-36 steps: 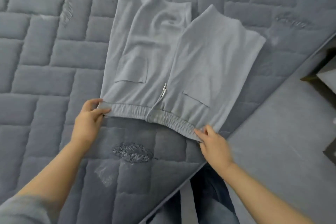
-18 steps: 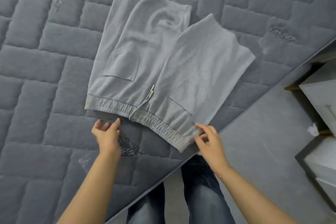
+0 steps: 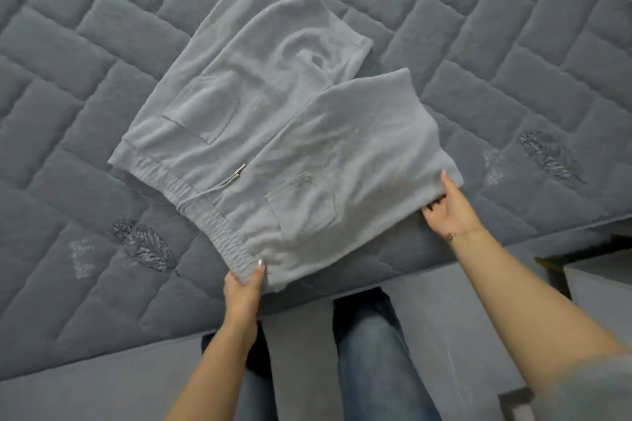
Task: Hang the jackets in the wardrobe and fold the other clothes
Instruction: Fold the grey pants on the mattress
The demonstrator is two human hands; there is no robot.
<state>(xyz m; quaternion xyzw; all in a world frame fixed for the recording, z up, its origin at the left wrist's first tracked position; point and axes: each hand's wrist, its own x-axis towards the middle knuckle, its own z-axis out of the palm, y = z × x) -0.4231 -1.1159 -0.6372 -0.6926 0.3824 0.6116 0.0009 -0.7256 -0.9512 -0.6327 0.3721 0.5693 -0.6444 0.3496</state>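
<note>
A: Since the earlier frame both hands have shifted: the left hand (image 3: 243,287) now pinches the waistband corner of the grey shorts (image 3: 273,133), the right hand (image 3: 448,208) grips a leg hem.

B: Progress?

A: Spread on the quilted mattress (image 3: 68,79), mid-frame; unfolded. Long axis: lower left to upper right.

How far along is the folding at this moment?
Early on. The light grey drawstring shorts lie spread on the dark grey quilted mattress, legs apart, with no fold made yet. The left hand grips the elastic waistband corner; the right hand holds the near leg's hem. The folding itself is left. No jackets, other clothes or wardrobe are in view, so that part cannot be judged.
</note>
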